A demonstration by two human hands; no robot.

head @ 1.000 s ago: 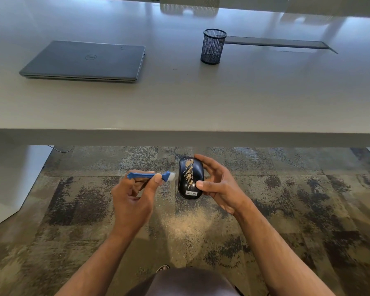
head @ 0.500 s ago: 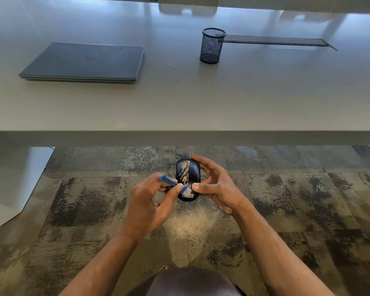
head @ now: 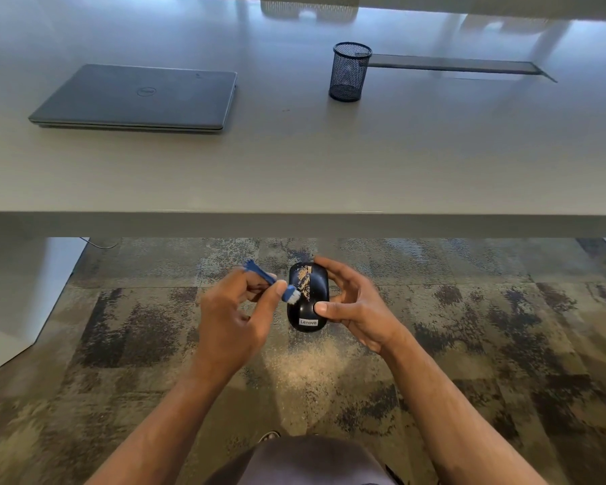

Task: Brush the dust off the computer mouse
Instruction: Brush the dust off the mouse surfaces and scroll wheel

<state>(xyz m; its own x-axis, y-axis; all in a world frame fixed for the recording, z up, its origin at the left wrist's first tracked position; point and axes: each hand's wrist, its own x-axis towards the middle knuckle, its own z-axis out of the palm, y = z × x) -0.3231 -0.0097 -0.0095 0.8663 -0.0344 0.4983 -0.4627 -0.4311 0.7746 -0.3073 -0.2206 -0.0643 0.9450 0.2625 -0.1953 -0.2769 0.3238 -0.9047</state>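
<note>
The computer mouse (head: 308, 297) hangs over the carpet (head: 504, 327), nearer the person than the counter (head: 294, 162) edge. The right hand (head: 355, 304) cups its right side, thumb on its top. The left hand (head: 235, 316) pinches a small blue brush (head: 272, 281), bristles at the mouse's left edge. Tan dust streaks the mouse's far half (more speckles the carpet beneath). A hard stroke could twist the mouse from that light grip, or scatter grit onto the lap.
</note>
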